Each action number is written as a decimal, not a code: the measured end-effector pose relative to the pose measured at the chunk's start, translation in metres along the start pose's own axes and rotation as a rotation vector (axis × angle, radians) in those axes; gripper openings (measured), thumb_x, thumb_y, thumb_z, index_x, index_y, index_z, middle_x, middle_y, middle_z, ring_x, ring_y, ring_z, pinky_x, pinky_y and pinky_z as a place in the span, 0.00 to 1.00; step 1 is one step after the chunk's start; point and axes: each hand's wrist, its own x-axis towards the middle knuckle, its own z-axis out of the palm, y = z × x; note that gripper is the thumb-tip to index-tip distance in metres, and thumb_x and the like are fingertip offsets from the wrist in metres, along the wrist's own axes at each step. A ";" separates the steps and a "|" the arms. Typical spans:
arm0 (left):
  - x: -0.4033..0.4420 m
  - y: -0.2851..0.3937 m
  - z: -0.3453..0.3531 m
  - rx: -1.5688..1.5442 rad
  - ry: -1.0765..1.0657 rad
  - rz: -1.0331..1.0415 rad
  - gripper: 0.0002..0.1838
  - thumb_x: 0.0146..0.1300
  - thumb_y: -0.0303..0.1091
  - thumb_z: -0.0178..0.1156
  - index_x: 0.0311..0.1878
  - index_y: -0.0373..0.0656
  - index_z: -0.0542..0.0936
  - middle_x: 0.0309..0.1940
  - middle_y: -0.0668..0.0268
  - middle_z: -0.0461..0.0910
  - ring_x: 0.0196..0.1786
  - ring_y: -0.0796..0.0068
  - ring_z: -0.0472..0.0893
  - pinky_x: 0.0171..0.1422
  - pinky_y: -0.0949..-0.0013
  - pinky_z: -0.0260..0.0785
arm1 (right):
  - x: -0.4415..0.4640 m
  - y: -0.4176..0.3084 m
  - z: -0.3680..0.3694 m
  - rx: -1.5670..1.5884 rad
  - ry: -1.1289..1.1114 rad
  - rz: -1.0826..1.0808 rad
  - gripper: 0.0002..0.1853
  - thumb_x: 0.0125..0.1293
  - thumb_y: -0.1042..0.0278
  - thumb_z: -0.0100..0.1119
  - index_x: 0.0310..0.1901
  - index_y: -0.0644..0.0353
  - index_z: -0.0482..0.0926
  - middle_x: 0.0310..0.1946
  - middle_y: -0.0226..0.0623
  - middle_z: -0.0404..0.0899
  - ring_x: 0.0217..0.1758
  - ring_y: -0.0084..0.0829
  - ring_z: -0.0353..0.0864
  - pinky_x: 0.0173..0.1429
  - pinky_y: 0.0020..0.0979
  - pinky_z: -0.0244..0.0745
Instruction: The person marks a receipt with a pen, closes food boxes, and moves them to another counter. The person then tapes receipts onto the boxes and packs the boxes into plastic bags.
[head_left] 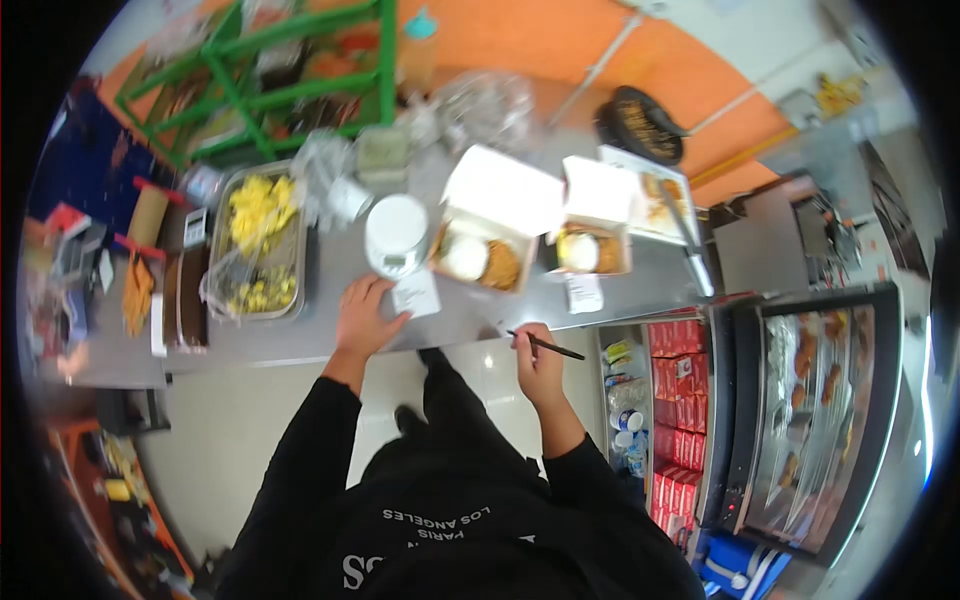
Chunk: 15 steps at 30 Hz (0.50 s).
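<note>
My left hand (366, 318) lies on the metal counter with its fingers apart, holding nothing. Its thumb is at the edge of a white paper slip (418, 296). Just beyond the hand stands a round white kitchen scale (396, 228) with a small display. At the counter's front edge, my right hand (540, 368) is closed around a black pen (556, 347). Past the slip, an open takeaway box (503, 195) holds brown fried food and a white round item. To its right is a smaller open box (598, 190) with similar contents and a printed receipt (584, 293) in front.
Left on the counter stands a tray (302, 270) of yellow pieces, with a green rack (262, 100) behind. At the right are a knife (692, 250) on a white board (650, 170), a black round object (645, 125) and a glass-fronted food cabinet (815, 410).
</note>
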 end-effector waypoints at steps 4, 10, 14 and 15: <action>-0.007 0.010 0.007 0.012 0.149 0.096 0.22 0.53 0.36 0.72 0.52 0.47 0.79 0.53 0.60 0.77 0.59 0.53 0.76 0.63 0.50 0.67 | 0.003 0.040 -0.093 0.271 0.163 0.208 0.05 0.76 0.73 0.52 0.49 0.60 0.75 0.32 0.31 0.78 0.34 0.21 0.78 0.37 0.24 0.74; 0.015 0.182 0.077 -0.191 -0.293 0.436 0.19 0.61 0.32 0.66 0.55 0.42 0.77 0.55 0.58 0.78 0.55 0.51 0.79 0.60 0.56 0.72 | 0.034 0.112 -0.154 0.212 0.160 0.128 0.07 0.73 0.79 0.55 0.50 0.64 0.75 0.36 0.35 0.81 0.40 0.23 0.82 0.45 0.25 0.79; 0.040 0.248 0.169 -0.235 -0.277 0.121 0.23 0.64 0.36 0.65 0.60 0.42 0.74 0.52 0.56 0.78 0.55 0.50 0.79 0.61 0.54 0.72 | 0.076 0.141 -0.146 0.184 -0.031 0.047 0.07 0.71 0.78 0.59 0.48 0.64 0.77 0.35 0.34 0.81 0.36 0.21 0.82 0.42 0.23 0.79; 0.046 0.251 0.186 -0.231 -0.301 -0.016 0.24 0.64 0.36 0.65 0.62 0.43 0.73 0.51 0.55 0.78 0.56 0.50 0.78 0.62 0.53 0.70 | 0.088 0.146 -0.146 0.205 -0.052 0.071 0.07 0.71 0.78 0.59 0.48 0.64 0.77 0.35 0.34 0.81 0.36 0.21 0.82 0.42 0.23 0.79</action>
